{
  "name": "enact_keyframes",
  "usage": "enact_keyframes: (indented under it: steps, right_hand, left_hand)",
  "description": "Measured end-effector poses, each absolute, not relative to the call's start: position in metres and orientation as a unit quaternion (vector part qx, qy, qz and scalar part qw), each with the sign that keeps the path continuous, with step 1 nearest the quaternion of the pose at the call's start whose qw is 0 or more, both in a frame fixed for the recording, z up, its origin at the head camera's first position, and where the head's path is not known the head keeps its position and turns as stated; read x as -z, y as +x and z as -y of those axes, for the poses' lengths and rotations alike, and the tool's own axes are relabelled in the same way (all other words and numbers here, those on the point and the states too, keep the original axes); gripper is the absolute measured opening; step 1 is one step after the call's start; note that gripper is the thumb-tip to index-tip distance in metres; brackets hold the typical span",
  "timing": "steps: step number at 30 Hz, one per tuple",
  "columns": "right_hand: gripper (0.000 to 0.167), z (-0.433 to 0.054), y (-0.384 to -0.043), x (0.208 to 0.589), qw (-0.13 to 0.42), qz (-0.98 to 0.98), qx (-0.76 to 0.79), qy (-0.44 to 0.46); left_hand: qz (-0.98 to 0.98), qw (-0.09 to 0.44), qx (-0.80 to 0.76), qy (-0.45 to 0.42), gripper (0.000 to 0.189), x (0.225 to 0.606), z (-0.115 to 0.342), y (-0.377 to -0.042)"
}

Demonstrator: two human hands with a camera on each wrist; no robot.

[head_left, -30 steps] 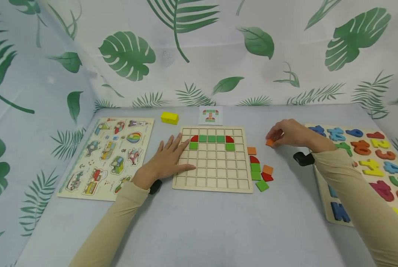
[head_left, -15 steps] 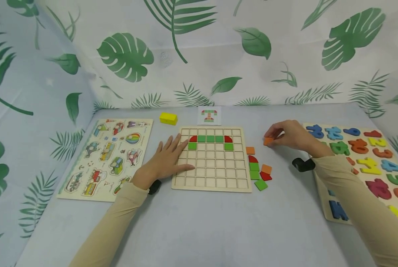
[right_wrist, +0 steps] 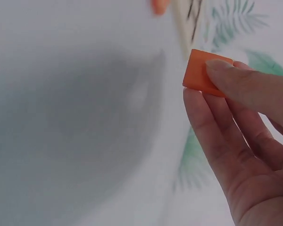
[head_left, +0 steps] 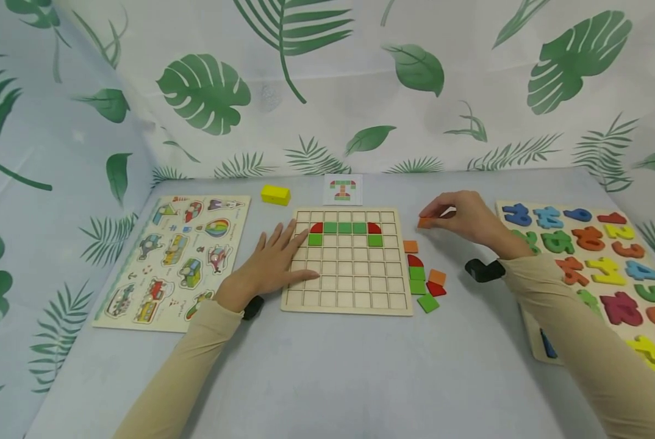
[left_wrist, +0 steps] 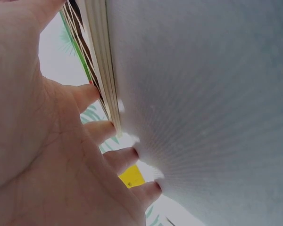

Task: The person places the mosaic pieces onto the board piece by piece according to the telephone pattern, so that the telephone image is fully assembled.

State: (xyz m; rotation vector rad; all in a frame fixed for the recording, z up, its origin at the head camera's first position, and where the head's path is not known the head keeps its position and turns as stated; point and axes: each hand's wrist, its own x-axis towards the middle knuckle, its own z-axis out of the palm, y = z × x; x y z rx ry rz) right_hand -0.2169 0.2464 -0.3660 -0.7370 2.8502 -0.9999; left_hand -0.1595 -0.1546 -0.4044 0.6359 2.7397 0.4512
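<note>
I watched the rt grip (head_left: 468,214) pinch a flat orange square tile (right_wrist: 197,71) above the pale grey bench (head_left: 360,378), nr the rt edge of the light wooden grid board (head_left: 345,284); lt grip (head_left: 267,268), fingers spread wide, lay at its lt edge.

Orange tile (right_wrist: 196,71) in right hand (head_left: 463,216)
</note>
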Motion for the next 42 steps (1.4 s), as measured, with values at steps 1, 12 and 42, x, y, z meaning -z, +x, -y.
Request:
enact_keyframes:
  steps: [1, 12, 42]
  right_hand:
    - [0.016, -0.242, -0.217, 0.365, 0.015, -0.913, 0.328, -0.24]
    - [0.014, -0.17, -0.213, 0.359, 0.026, -0.879, 0.39, -0.273]
    - [0.014, -0.114, -0.214, 0.39, 0.036, -0.86, 0.371, -0.348]
  left_hand:
    - [-0.952, 0.148, -0.155, 0.219, 0.097, 0.404, 0.155, -0.16]
    - [-0.952, 0.148, -0.154, 0.219, 0.098, 0.405, 0.154, -0.16]
    - [-0.952, 0.149, -0.159, 0.216, 0.097, 0.405, 0.155, -0.161]
